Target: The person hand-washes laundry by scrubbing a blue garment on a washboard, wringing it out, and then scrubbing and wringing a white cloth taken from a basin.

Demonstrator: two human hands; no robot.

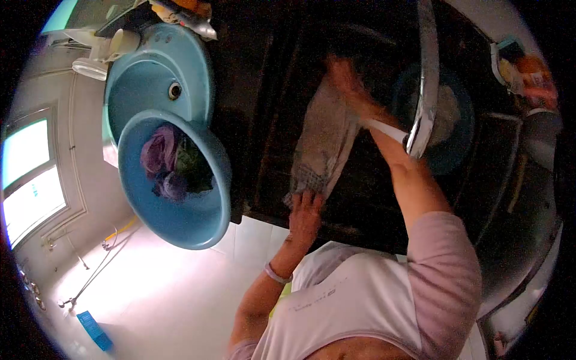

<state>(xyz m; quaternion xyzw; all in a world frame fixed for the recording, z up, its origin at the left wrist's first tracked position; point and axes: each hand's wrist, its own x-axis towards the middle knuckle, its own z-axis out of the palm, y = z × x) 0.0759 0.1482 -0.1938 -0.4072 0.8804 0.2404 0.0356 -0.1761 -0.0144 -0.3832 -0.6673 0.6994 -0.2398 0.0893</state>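
Note:
A wet greyish cloth [324, 132], stretched lengthwise, lies in a dark sink. At its near end my left hand [306, 215] presses its fingers over the fabric and holds it down. My right hand [348, 78] is at the cloth's far end, smeared by motion, so its fingers cannot be made out. A white stream of water [385, 129] runs from the chrome faucet [427, 78] close to my right forearm. Beside it, a blue basin [462, 150] in the dark area holds something pale.
To the left, a large blue tub [165, 219] with purple and dark green laundry [171, 162] rests on the rim of a blue washbasin [129, 90]. Bottles [536, 75] stand at the far right. A blue box [94, 330] lies on the pale floor.

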